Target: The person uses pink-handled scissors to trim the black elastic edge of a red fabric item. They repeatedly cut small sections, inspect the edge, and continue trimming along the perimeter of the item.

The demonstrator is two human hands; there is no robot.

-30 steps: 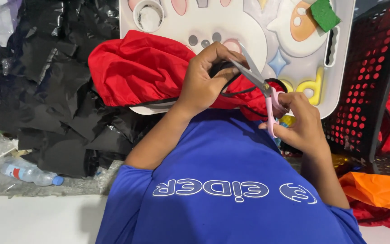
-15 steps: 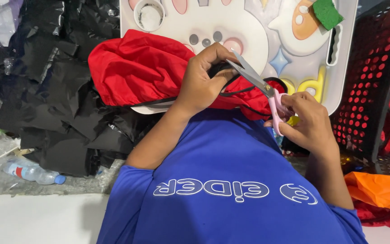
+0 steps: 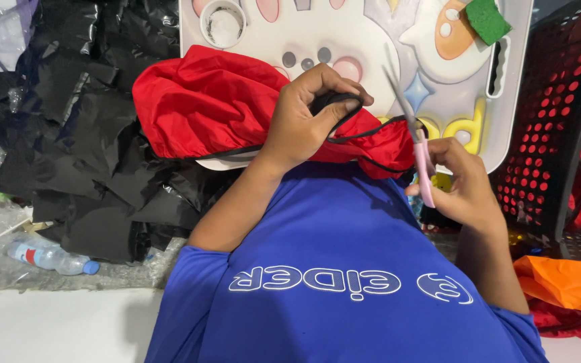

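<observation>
Head cam: a black strap [image 3: 334, 101] is pinched in the left hand [image 3: 304, 117] over red fabric [image 3: 210, 101], pink scissors [image 3: 421, 158] are gripped in the right hand [image 3: 462, 185], all bunched on a white tray [image 3: 512, 101].

A smooth, faintly shiny red cloth [image 3: 210, 101] is seen bunched on a glossy white plastic tray [image 3: 371, 40], with a matt black cord [image 3: 344, 131] pinched at its edge by the left hand [image 3: 300, 121]. Scissors [image 3: 415, 144] of bright bare metal with pale pink plastic handles are gripped by the right hand [image 3: 465, 188], and a rough green sponge [image 3: 489, 20] is noted at one o'clock on the tray. Crinkled, glossy black plastic sheeting [image 3: 75, 134] is spread at nine o'clock, a clear plastic bottle [image 3: 52, 257] lies at seven o'clock, and a matt black perforated plastic basket [image 3: 559, 121] stands at three o'clock.
</observation>
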